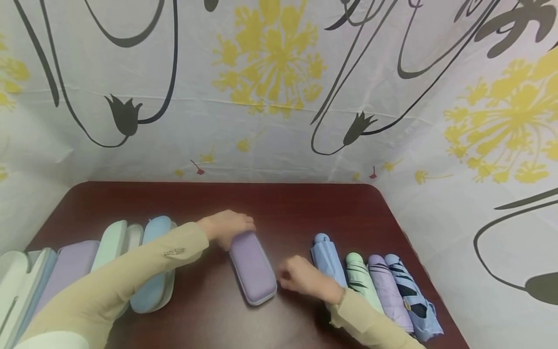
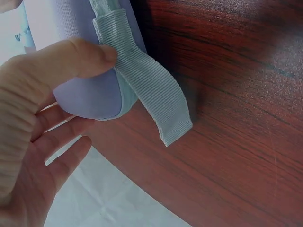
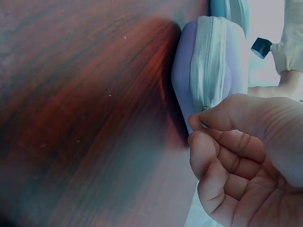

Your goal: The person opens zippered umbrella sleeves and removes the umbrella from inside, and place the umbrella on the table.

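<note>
A purple zip pencil case (image 1: 254, 269) with a pale zipper band lies on the dark red-brown table (image 1: 209, 310), between my hands. My left hand (image 1: 228, 228) holds its far end. In the left wrist view the thumb presses beside a pale grey-green fabric strap (image 2: 158, 99), and the other fingers reach round the far side. My right hand (image 1: 307, 277) is at the case's right side. The right wrist view has its thumb and forefinger pinching a small zipper pull (image 3: 205, 125) at the end of the zipper (image 3: 209, 61), which looks closed there. The fingers mostly hide the pull.
At left, several cases stand in a row, among them a blue case (image 1: 152, 295), a mint case (image 1: 111, 242) and a purple one (image 1: 83, 257). On the right lie folded umbrellas: blue (image 1: 328, 257), green (image 1: 364, 278), purple (image 1: 388, 291) and patterned blue (image 1: 411, 295). Patterned fabric (image 1: 270, 145) hangs behind.
</note>
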`<action>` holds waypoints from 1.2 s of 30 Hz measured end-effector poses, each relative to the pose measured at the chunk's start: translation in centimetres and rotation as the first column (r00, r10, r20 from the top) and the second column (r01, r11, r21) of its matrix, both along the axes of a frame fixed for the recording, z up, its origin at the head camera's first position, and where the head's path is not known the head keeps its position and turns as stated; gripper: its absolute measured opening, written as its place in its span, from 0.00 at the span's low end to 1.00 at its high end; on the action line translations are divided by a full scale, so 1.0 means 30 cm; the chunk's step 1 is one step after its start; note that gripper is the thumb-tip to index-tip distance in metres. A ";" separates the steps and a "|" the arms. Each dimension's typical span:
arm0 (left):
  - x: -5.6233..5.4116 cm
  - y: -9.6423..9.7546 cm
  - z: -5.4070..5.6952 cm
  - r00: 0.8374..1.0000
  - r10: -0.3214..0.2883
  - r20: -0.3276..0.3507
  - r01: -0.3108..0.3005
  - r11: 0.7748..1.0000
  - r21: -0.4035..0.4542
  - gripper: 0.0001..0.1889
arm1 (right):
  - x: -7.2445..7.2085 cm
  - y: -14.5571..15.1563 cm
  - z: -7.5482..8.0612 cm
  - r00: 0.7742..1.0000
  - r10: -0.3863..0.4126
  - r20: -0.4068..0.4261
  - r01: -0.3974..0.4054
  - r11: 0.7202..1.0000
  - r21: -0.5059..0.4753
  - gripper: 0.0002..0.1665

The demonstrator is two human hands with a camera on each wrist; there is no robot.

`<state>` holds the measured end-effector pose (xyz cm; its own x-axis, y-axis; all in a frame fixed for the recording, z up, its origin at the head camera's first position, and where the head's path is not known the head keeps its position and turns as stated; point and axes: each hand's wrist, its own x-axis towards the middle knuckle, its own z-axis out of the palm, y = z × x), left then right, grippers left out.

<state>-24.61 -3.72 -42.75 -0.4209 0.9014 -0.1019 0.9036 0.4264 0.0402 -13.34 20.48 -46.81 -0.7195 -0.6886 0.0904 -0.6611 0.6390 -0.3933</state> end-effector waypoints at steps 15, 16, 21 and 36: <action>0.005 -0.076 -0.023 0.986 0.118 0.116 -0.128 0.988 0.085 0.31 | 0.035 0.044 0.001 0.994 -0.096 -0.059 0.094 0.995 -0.025 0.08; 0.007 -0.080 -0.027 0.986 0.121 0.114 -0.132 0.987 0.096 0.31 | 0.036 0.043 0.000 0.994 -0.097 -0.055 0.096 0.995 -0.025 0.08; 0.020 -0.098 -0.050 0.977 0.172 0.126 -0.192 0.968 0.161 0.30 | 0.040 0.038 -0.011 0.993 -0.116 -0.031 0.115 0.992 -0.048 0.09; 0.033 -0.164 -0.101 0.928 0.144 0.344 -0.264 0.905 0.333 0.33 | 0.013 0.057 -0.011 0.977 -0.211 -0.030 0.207 0.973 -0.104 0.09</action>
<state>-23.61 -8.63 -45.79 -0.6016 0.7961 0.0654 0.7151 0.5003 0.4882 -12.96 22.18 -47.15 -0.8406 -0.5098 0.1832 -0.5340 0.7233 -0.4378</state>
